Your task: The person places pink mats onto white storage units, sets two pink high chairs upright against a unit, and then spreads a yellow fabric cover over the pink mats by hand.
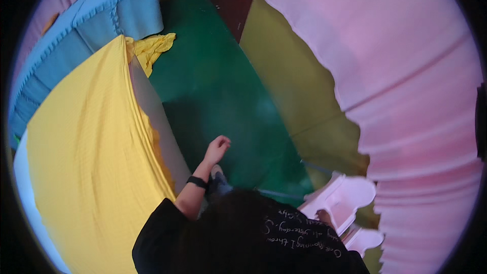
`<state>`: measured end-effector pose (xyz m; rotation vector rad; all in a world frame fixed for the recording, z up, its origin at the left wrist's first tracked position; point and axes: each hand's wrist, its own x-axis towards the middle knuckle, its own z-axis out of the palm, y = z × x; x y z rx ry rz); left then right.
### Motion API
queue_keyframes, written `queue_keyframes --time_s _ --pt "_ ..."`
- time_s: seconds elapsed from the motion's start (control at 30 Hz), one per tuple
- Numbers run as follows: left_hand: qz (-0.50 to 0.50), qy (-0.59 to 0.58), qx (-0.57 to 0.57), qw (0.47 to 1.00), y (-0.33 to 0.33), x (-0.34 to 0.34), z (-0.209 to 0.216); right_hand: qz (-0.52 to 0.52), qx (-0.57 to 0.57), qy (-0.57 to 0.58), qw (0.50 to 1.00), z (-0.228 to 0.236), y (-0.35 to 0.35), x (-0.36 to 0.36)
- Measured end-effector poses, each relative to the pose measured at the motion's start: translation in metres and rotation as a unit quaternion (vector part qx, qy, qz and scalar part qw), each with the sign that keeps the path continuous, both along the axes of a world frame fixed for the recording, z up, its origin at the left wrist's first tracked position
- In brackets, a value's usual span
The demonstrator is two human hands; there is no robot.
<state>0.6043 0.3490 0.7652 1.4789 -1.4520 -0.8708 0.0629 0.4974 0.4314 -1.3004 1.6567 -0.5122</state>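
My left hand [219, 147] hangs over the green floor, its fingers loosely curled and nothing visible in them. A black band [197, 181] circles that wrist. Left of this forearm, the nearest thing is a large flat piece draped in yellow cloth [91, 137], its pale side showing below the cloth. My right hand [323, 216] is mostly covered by my black sleeve. It is beside a pale pink moulded plastic piece with a rounded, wavy edge [357, 193]; whether it touches or grips that piece I cannot tell.
Green floor [218, 81] runs ahead between the furniture, with an olive-yellow strip [284, 71] along its right. Pink draped cloth [401, 61] hangs on the right. A blue frilled cover [137, 12] is at the far left. Loose yellow cloth [154, 49] trails from the near piece's far corner.
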Motion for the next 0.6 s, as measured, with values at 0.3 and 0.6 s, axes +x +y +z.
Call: queue_keyframes --time_s 0.3,0.6 --pt "0.05 -0.026 0.026 0.998 0.014 0.01 -0.013 -0.135 0.13 -0.107 0.976 0.042 0.059 0.07" --pt "-0.082 -0.157 -0.036 0.984 -0.044 -0.035 0.065 -0.065 0.065 -0.267 0.959 0.013 -0.087 0.056"
